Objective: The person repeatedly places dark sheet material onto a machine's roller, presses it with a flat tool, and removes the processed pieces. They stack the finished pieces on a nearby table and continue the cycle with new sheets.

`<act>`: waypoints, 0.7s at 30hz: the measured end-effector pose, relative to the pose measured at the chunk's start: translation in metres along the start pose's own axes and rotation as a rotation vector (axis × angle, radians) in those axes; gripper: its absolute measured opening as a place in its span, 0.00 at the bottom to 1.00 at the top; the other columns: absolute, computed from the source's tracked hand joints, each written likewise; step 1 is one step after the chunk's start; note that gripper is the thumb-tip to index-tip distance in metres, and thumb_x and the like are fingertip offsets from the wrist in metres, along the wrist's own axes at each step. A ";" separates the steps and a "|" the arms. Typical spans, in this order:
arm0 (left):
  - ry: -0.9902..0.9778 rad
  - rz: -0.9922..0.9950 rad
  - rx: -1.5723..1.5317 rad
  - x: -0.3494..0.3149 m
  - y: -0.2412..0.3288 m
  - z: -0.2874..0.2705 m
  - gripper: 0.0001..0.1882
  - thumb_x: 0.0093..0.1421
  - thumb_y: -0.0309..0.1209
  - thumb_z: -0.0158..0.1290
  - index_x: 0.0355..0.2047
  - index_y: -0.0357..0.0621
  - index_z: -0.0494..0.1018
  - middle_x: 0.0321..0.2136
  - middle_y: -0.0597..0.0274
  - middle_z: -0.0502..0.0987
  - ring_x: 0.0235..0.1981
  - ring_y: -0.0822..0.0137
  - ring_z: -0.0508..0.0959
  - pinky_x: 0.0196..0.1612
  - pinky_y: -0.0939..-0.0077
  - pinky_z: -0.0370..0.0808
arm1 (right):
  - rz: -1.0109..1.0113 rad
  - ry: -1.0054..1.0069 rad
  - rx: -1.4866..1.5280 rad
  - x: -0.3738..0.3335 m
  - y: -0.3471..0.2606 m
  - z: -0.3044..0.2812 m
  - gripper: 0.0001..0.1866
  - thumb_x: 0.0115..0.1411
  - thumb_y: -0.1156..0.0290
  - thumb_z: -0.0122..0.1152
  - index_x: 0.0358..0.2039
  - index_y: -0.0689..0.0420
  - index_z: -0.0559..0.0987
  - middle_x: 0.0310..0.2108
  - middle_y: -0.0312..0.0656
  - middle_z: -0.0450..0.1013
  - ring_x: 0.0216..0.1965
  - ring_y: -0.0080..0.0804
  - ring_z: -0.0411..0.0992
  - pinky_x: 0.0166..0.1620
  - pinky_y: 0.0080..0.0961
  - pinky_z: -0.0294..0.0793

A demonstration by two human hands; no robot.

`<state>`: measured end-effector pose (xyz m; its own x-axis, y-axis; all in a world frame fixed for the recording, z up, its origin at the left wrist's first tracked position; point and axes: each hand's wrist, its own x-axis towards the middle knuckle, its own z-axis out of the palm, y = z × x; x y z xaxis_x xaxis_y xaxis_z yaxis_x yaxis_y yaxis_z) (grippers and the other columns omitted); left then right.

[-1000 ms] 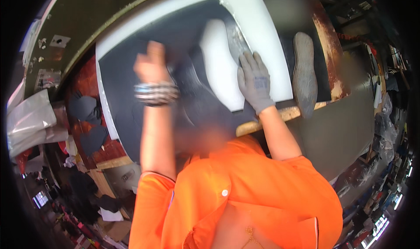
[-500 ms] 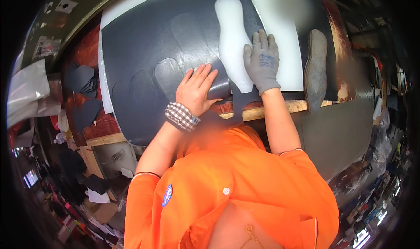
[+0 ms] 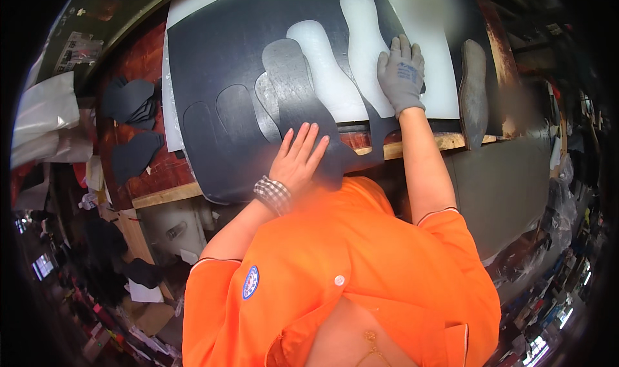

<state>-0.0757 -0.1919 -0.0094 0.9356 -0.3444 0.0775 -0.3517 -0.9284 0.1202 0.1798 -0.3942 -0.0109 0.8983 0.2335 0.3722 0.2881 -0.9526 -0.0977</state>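
— Where your left hand (image 3: 298, 160) lies flat, fingers spread and clasping nothing, what sits under it?

— You press the near edge of the dark sheet (image 3: 225, 64), which overhangs the wooden bench edge (image 3: 412, 146) toward you. Just beyond your fingertips a loose sole-shaped cutout (image 3: 293, 83) rests on the sheet, its long axis running up and away from you, leaning a little leftward.

— And further right?

— Two sole-shaped openings (image 3: 329, 70) show the white board (image 3: 438, 44) beneath. Your gloved right hand (image 3: 401, 73) rests palm down beside the right-hand opening, fingers extended, gripping nothing. A grey sole (image 3: 476, 86) lies apart at the far right.

— Which hand is nearer the cutout?

— Your left, wrist bent, forearm angled in from lower left. Your right arm reaches nearly straight.
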 end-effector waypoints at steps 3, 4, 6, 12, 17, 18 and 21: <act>0.142 0.061 -0.426 0.004 -0.030 -0.018 0.33 0.48 0.32 0.67 0.57 0.44 0.74 0.59 0.50 0.73 0.65 0.52 0.69 0.68 0.51 0.63 | -0.060 0.086 0.237 -0.004 -0.027 -0.019 0.28 0.65 0.57 0.54 0.60 0.60 0.72 0.61 0.51 0.68 0.63 0.60 0.61 0.65 0.51 0.59; 0.271 -0.082 -0.720 0.015 -0.047 -0.031 0.19 0.51 0.30 0.65 0.45 0.42 0.81 0.45 0.56 0.83 0.55 0.53 0.79 0.61 0.58 0.73 | -0.154 0.159 0.388 -0.009 -0.045 -0.021 0.27 0.64 0.58 0.55 0.60 0.60 0.72 0.59 0.51 0.69 0.62 0.61 0.63 0.65 0.51 0.60; 0.409 -0.791 -1.014 0.029 -0.076 -0.067 0.21 0.60 0.42 0.65 0.32 0.29 0.80 0.30 0.57 0.83 0.32 0.65 0.81 0.40 0.67 0.79 | -0.287 0.201 0.615 -0.018 -0.086 -0.018 0.26 0.63 0.60 0.58 0.59 0.59 0.72 0.57 0.52 0.71 0.60 0.61 0.65 0.64 0.50 0.62; 1.008 -0.489 -0.736 -0.023 -0.141 -0.138 0.15 0.69 0.33 0.53 0.40 0.28 0.77 0.42 0.47 0.82 0.41 0.64 0.82 0.44 0.67 0.80 | -0.273 -0.113 0.127 -0.009 -0.146 0.015 0.28 0.66 0.49 0.45 0.65 0.41 0.70 0.67 0.52 0.61 0.69 0.63 0.54 0.68 0.54 0.48; -0.034 -0.042 -0.283 -0.074 -0.083 -0.069 0.31 0.50 0.39 0.66 0.56 0.55 0.75 0.63 0.49 0.68 0.66 0.49 0.66 0.68 0.48 0.62 | -0.284 -0.093 0.162 -0.008 -0.142 0.018 0.29 0.66 0.49 0.45 0.65 0.41 0.70 0.68 0.53 0.61 0.69 0.62 0.53 0.69 0.53 0.48; -0.152 -0.053 -0.192 -0.077 -0.079 -0.059 0.33 0.51 0.40 0.65 0.59 0.59 0.73 0.65 0.50 0.67 0.69 0.51 0.62 0.70 0.48 0.56 | -0.288 -0.096 0.163 -0.009 -0.142 0.016 0.29 0.66 0.49 0.45 0.65 0.41 0.70 0.68 0.53 0.61 0.69 0.62 0.53 0.69 0.53 0.48; 0.074 0.050 -0.199 -0.079 -0.090 -0.051 0.25 0.56 0.31 0.57 0.56 0.53 0.76 0.63 0.50 0.70 0.65 0.49 0.68 0.68 0.49 0.60 | -0.305 -0.088 0.133 -0.008 -0.141 0.014 0.28 0.66 0.48 0.46 0.65 0.40 0.71 0.67 0.52 0.62 0.69 0.60 0.54 0.69 0.52 0.48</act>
<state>-0.1195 -0.0737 0.0237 0.9148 -0.3709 0.1602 -0.4033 -0.8623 0.3064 0.1363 -0.2587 -0.0135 0.7877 0.5250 0.3224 0.5834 -0.8039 -0.1163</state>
